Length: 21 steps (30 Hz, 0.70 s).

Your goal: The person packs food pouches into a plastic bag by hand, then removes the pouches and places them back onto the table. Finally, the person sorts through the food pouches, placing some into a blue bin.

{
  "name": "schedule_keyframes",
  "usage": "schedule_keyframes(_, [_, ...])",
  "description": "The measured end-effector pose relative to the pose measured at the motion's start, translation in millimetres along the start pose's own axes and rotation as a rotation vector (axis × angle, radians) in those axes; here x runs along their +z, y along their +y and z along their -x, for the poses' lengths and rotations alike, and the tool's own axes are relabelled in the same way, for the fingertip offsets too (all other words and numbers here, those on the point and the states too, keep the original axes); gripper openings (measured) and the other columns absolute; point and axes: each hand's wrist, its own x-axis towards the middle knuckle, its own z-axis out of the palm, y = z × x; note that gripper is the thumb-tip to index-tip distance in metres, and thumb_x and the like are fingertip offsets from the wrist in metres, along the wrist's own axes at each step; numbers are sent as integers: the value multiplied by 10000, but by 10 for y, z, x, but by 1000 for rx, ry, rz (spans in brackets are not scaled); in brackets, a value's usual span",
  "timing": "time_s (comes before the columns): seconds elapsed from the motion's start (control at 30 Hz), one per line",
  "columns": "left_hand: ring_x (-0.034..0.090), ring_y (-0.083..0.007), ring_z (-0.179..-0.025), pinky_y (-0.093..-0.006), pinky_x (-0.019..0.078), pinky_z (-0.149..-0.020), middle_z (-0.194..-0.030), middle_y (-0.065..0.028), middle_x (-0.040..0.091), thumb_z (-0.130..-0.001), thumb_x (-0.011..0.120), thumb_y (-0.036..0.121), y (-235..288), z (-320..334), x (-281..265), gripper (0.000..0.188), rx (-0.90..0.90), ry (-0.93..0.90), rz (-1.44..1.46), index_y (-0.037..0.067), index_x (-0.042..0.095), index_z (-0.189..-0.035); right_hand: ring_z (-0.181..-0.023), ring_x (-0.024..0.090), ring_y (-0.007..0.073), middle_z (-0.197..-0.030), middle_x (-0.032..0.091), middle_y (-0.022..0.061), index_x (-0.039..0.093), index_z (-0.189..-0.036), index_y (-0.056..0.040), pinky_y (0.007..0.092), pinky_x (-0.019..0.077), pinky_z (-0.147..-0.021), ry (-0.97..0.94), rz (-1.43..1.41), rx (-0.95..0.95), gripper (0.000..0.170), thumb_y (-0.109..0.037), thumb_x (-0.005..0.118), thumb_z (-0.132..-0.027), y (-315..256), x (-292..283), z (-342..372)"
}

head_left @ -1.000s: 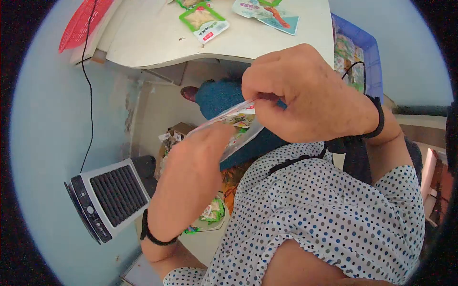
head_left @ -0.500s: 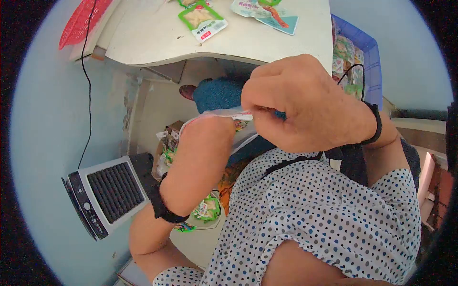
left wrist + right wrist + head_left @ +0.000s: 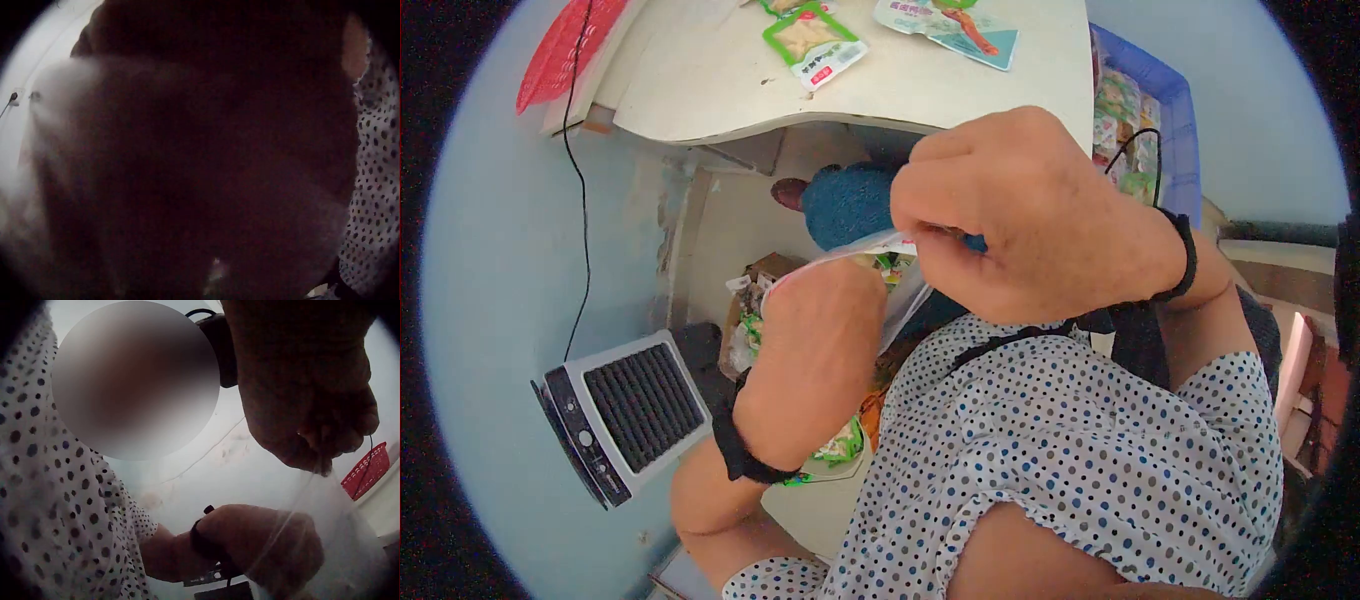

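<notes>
A clear plastic bag [image 3: 908,300] with printed packets inside hangs between the hands in the head view. My right hand [image 3: 1025,215] pinches its rim with curled fingers; the right wrist view shows this hand [image 3: 312,419] gripping the top edge of the bag [image 3: 350,550]. Bent at the wrist, my left hand [image 3: 822,315] reaches down into the bag's mouth, its fingers hidden. That same left hand [image 3: 281,547] appears behind the film in the right wrist view. Mostly dark, the left wrist view does not show what the left fingers hold.
Green-edged packets [image 3: 808,40] and a blue-white packet [image 3: 960,32] lie on the white table [image 3: 700,90]. A blue crate [image 3: 1182,120] of packets stands right. Left are a red basket [image 3: 565,50] and a cooler [image 3: 640,410]; a carton [image 3: 775,266] and a bowl of packets [image 3: 840,445] sit lower.
Compared with a second ago, my left hand and forearm are bent more steeply, with the hand deeper in the bag's mouth. My right hand keeps its pinch on the rim, slightly further left.
</notes>
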Motion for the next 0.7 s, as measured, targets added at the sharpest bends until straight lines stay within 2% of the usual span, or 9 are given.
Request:
schedule_keyframes(0.07, [611, -319, -609, -428, 458, -546, -654, -152, 550, -734, 570, 43, 17, 10, 19, 39, 11, 87, 29, 23, 545, -712, -554, 546, 341, -617, 523, 120, 540, -695, -29, 402, 413, -475, 49, 1, -26, 99, 18, 617, -653, 23, 17, -7])
schedule_keyframes(0.17, [608, -327, -608, -416, 454, -517, -663, -148, 551, -749, 573, 29, 117, -96, 32, 42, -113, -23, -3, 27, 532, -740, -555, 543, 343, -609, 512, 118, 528, -683, -28, 403, 412, -475, 35, 8, -39, 104, 19, 614, -647, 31, -15, -18])
schedule_keyframes(0.27, [609, -319, -605, -401, 460, -503, -662, -140, 557, -750, 590, 33, 113, -137, 43, 51, -56, 115, 73, 39, 539, -754, -553, 539, 343, -605, 507, 116, 519, -673, -30, 406, 410, -472, -1, 41, -43, 114, 18, 615, -635, 12, -23, -23])
schedule_keyframes(0.47, [621, -314, -615, -418, 475, -524, -643, -140, 577, -762, 585, 49, 29, -226, 185, 21, -13, 82, 144, 66, 576, -755, -549, 538, 337, -602, 504, 115, 517, -664, -37, 411, 411, -469, 0, 52, -46, 116, 7, 618, -628, -18, -1, -19])
schedule_keyframes(0.57, [633, -332, -650, -431, 476, -536, -674, -145, 604, -779, 575, 59, 59, -259, 221, 33, -75, 83, 241, 44, 604, -784, -550, 542, 336, -603, 509, 116, 520, -660, -37, 411, 411, -469, 5, 60, -41, 111, -5, 621, -629, -17, -4, -15])
schedule_keyframes(0.7, [633, -365, -684, -442, 481, -553, -708, -171, 620, -801, 560, 63, 91, -343, 411, 80, -30, 236, 306, 17, 617, -836, -552, 545, 342, -603, 518, 121, 526, -653, -37, 405, 416, -473, 52, 7, -39, 102, -21, 625, -634, 36, 49, 1])
